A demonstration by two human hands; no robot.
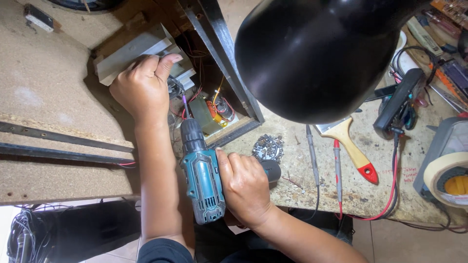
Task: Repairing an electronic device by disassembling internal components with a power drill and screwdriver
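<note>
My right hand (246, 187) grips the handle of a teal and black cordless drill (202, 178). Its long bit (186, 104) points up into an open wooden cabinet (229, 53). Just above the bit, my left hand (141, 87) presses down on a grey metal block (134, 51) inside the cabinet. Red and yellow wires and small components (217, 109) lie in the cabinet next to the bit.
A black lamp shade (317, 53) hangs over the bench and hides part of it. A pile of small metal screws (268, 147), two test probes (336, 168), a paintbrush (353, 151), a black meter (397, 104) and a roll of tape (451, 180) lie to the right.
</note>
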